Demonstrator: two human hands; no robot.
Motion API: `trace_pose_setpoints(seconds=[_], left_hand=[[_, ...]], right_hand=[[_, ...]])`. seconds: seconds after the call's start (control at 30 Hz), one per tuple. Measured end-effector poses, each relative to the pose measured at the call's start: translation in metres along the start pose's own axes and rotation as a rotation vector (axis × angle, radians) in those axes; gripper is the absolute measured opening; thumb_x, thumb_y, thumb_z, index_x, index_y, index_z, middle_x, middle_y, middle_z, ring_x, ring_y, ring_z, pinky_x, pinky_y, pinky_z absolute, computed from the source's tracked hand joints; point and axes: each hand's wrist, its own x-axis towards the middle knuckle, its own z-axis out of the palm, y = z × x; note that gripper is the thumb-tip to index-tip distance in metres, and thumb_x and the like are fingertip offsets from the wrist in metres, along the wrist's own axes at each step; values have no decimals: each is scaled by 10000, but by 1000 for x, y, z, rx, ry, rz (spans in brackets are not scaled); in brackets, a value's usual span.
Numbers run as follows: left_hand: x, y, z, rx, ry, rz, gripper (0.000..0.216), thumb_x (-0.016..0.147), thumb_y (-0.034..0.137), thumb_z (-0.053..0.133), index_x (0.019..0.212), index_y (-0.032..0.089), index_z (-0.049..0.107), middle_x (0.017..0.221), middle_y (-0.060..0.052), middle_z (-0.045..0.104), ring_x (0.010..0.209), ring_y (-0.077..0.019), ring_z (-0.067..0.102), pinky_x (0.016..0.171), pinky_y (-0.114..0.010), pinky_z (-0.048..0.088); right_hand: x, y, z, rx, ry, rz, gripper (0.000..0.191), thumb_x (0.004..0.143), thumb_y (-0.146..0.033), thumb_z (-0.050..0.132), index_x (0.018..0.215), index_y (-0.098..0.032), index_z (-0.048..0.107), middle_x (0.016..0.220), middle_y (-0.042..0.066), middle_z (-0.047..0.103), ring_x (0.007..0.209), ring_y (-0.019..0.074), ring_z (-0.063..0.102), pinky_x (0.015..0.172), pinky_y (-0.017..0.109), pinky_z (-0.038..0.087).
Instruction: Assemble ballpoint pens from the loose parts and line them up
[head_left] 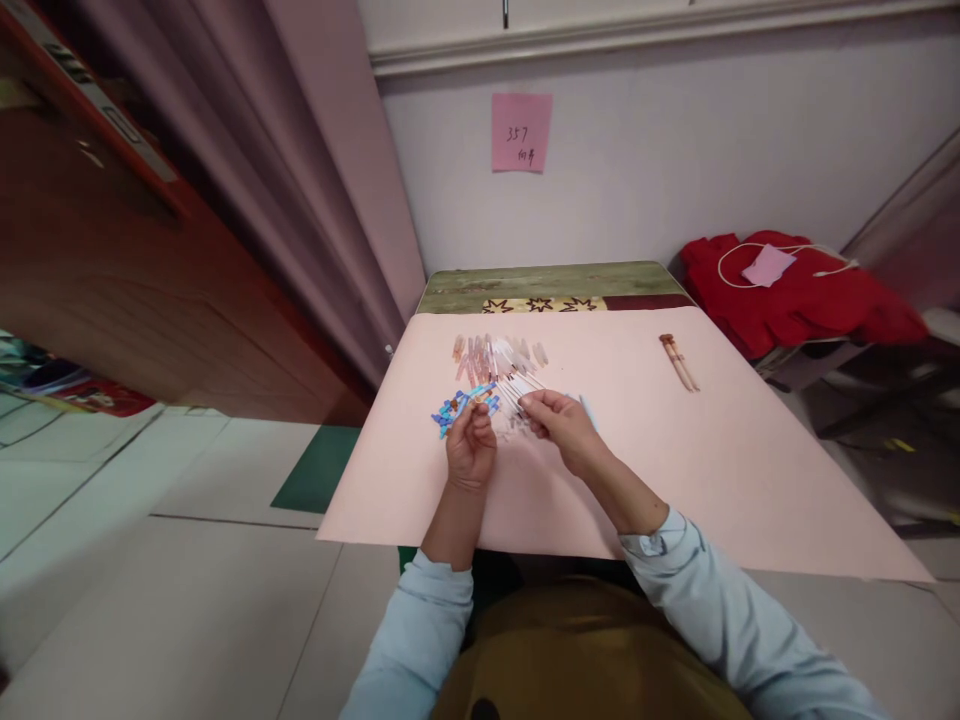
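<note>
My left hand [470, 443] is closed in a pinch on a small blue-and-white pen-like piece at the edge of a cluster of blue caps [456, 406]. My right hand [559, 425] is closed around a bunch of thin white sticks [517, 388] that fan out toward the upper left. Both hands rest over a large pale pink sheet [675, 470] covering a table. A row of several pinkish and clear tubes [495, 352] lies just beyond the hands.
A tan wooden stick-like object [679, 361] lies on the sheet at the right. Red cloth [795, 290] with a white cord and a pink note sits on a stool at the far right. A curtain [300, 190] hangs at the left, and a pink note [521, 132] is on the wall.
</note>
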Motion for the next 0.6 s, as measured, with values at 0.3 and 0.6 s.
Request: trace_pose_setpoints(seconds=[0.3,0.6], left_hand=[[4,4,-1,-59,19,28,209,924,105,432,888,100,637,858,-73,667,557,-8,553,490,-57,472],[2,2,2,-38,-36,17,157,897,82,457,846,114,602,810,-38,608,535,6,515,480,-41,453]], right_hand=[[-8,33,-9,-1082,-5,-283,100,825,-238,612,852,-239,708,872,14,679,793,149,598,685,243,395],[-5,45,21,-1365,56,-243,221,895,-391,529,917,-242,691,959,42,677,770,167,628,595,255,356]])
